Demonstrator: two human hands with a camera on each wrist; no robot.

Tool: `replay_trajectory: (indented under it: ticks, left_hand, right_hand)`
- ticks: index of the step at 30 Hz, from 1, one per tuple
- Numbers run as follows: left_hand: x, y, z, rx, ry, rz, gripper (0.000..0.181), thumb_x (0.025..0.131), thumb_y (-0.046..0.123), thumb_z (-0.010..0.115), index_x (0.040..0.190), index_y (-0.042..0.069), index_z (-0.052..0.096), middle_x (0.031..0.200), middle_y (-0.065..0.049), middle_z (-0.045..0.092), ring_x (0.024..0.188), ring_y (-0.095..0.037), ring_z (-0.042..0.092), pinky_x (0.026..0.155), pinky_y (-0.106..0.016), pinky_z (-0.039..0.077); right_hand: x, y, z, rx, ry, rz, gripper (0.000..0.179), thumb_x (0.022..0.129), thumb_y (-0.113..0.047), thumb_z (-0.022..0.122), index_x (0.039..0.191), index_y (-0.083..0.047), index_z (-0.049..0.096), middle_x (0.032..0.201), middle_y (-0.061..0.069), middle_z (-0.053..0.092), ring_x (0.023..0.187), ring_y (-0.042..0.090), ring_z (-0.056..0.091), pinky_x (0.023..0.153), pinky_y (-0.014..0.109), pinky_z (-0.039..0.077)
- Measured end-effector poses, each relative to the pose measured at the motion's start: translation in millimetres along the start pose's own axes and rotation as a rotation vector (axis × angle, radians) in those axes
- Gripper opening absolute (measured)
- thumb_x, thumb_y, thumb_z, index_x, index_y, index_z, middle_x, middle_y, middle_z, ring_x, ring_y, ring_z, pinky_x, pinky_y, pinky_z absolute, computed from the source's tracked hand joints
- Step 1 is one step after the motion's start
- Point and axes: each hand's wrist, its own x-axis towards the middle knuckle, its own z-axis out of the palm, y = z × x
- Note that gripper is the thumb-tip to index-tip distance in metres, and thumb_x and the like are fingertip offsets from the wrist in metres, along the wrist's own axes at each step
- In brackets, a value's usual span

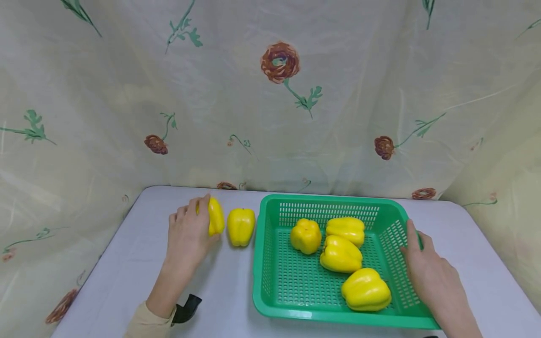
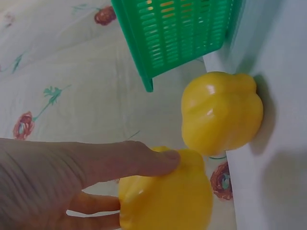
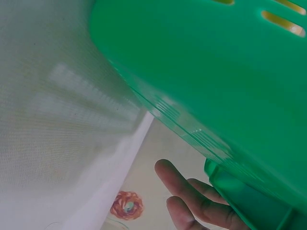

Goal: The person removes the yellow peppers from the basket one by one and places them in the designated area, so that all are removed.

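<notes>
On the left of the table, my left hand point(image 1: 189, 230) grips a yellow bell pepper point(image 1: 216, 216), thumb on one side and fingers on the other. The left wrist view shows the thumb pressed on that pepper point(image 2: 165, 196). Just right of it, a second yellow bell pepper point(image 1: 241, 227) stands between the hand and a green plastic basket point(image 1: 321, 315). Several yellow bell peppers point(image 1: 366, 289) lie inside the basket. My right hand point(image 1: 437, 277) holds the basket's right rim, with fingers on both sides of it. Its fingers point(image 3: 192, 201) appear below the rim in the right wrist view.
A pale cloth covers the table point(image 1: 220, 300), and a floral curtain point(image 1: 236, 103) hangs behind and at both sides. A black strap point(image 1: 187, 309) sits at the left wrist beside a beige sleeve point(image 1: 150, 324).
</notes>
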Motion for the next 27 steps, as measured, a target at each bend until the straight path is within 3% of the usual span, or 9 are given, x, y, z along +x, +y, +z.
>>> replay_trajectory:
  ticks: [8, 15, 27]
  left_hand:
    - [0.6, -5.9, 11.1, 0.047, -0.055, 0.023, 0.087, 0.081, 0.013, 0.095, 0.156, 0.002, 0.051, 0.152, -0.023, 0.061, 0.135, -0.050, 0.060, 0.109, -0.069, 0.046]
    - [-1.2, -6.5, 18.5, 0.074, -0.025, 0.071, 0.067, 0.085, 0.008, 0.087, 0.146, 0.005, 0.060, 0.144, -0.020, 0.068, 0.130, -0.046, 0.065, 0.106, -0.070, 0.047]
    - [5.0, -7.7, 31.5, 0.120, -0.039, 0.073, 0.060, 0.090, 0.011, 0.084, 0.145, 0.002, 0.061, 0.143, -0.021, 0.068, 0.129, -0.045, 0.066, 0.106, -0.070, 0.050]
  right_hand:
    - [0.6, -0.7, -0.8, -0.002, -0.004, 0.006, 0.081, 0.111, -0.013, 0.055, 0.171, 0.001, 0.001, 0.146, 0.051, 0.039, 0.072, 0.055, 0.066, 0.062, 0.068, 0.057]
    - [0.3, -1.0, -0.2, -0.002, -0.012, 0.006, 0.082, 0.111, -0.013, 0.055, 0.171, 0.001, 0.000, 0.147, 0.051, 0.039, 0.072, 0.055, 0.066, 0.062, 0.068, 0.057]
    - [-0.8, -1.0, 1.5, -0.008, 0.013, -0.008, 0.081, 0.111, -0.013, 0.056, 0.170, 0.002, 0.003, 0.144, 0.051, 0.041, 0.071, 0.053, 0.066, 0.059, 0.066, 0.056]
